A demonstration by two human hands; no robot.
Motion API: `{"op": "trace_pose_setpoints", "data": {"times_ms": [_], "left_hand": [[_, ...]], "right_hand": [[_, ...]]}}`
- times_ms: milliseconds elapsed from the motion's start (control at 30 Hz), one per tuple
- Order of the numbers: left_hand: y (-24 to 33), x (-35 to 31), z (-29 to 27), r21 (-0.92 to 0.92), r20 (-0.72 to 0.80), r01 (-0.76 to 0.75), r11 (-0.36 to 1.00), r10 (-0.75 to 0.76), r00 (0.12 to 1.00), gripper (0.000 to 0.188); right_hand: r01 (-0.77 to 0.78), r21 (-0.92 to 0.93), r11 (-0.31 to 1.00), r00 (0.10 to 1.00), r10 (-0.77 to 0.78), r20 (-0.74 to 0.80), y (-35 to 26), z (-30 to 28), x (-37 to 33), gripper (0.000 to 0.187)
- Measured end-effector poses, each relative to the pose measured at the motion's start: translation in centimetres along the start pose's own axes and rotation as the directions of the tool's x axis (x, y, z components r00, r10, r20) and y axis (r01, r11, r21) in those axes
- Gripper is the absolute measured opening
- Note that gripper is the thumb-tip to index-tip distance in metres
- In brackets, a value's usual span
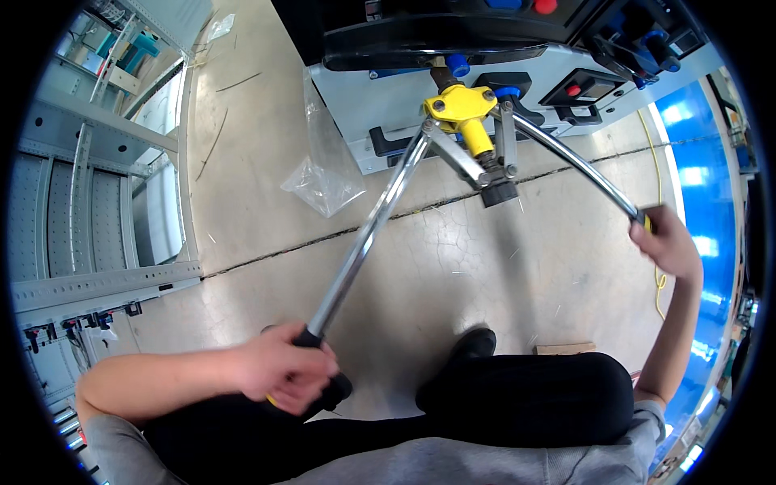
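A two-handled lever riveter (461,105) with a yellow head is spread wide in front of me. Its nose end points at the lower front of a grey and black cabinet (347,113), close to a blue round part (457,65). My left hand (291,368) is wrapped round the dark grip of the left chrome handle, low near my knee. Out to the right, my right hand (669,242) grips the end of the other handle, which has a yellow and black grip. Grey link bars join the handles to a black knob (499,194) below the head.
A clear plastic bag (323,186) lies on the concrete floor (420,283) left of the tool. Grey perforated metal frames (89,202) stand along the left. Blue shiny sheeting (703,210) and a yellow cord (659,178) are at the right. A wood piece (564,349) lies beyond my right knee.
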State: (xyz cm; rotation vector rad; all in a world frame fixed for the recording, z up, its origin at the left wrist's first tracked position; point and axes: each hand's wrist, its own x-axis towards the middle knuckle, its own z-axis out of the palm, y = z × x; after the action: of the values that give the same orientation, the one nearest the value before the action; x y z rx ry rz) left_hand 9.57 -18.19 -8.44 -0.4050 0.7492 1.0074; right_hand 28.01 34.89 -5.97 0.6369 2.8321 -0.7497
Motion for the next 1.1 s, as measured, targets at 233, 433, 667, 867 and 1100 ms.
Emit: {"op": "trace_pose_setpoints", "data": {"times_ms": [233, 433, 667, 867, 1100], "left_hand": [[-2.8, 3.4, 5.0, -0.086, 0.027, -0.077, 0.993, 0.079, 0.996, 0.049], [-2.5, 2.9, 8.7, -0.147, -0.080, -0.043, 0.988, 0.032, 0.996, 0.048], [-3.3, 5.4, 14.8, -0.269, -0.033, -0.042, 0.962, 0.035, 0.999, 0.049], [-3.1, 7.8, 13.9, -0.197, 0.040, -0.034, 0.980, 0.043, 0.998, 0.049], [-3.0, 3.7, 1.9, 0.112, -0.211, 0.128, 0.985, -0.102, 0.972, 0.055]], "right_hand": [[-0.378, 0.529, 0.760, 0.782, -0.044, 0.622, -3.9, -1.0, -3.3, 0.053], [-0.558, 0.527, 0.641, 0.731, 0.079, 0.678, -8.6, 2.1, -7.4, 0.051], [-0.711, 0.651, 0.265, 0.701, 0.191, 0.687, -18.8, 5.7, -12.7, 0.047], [-0.736, 0.673, 0.073, 0.676, 0.126, 0.726, -20.3, 8.6, -13.6, 0.043], [-0.289, 0.063, 0.955, 0.938, 0.269, 0.218, -9.0, 2.2, -6.8, 0.031]]}}
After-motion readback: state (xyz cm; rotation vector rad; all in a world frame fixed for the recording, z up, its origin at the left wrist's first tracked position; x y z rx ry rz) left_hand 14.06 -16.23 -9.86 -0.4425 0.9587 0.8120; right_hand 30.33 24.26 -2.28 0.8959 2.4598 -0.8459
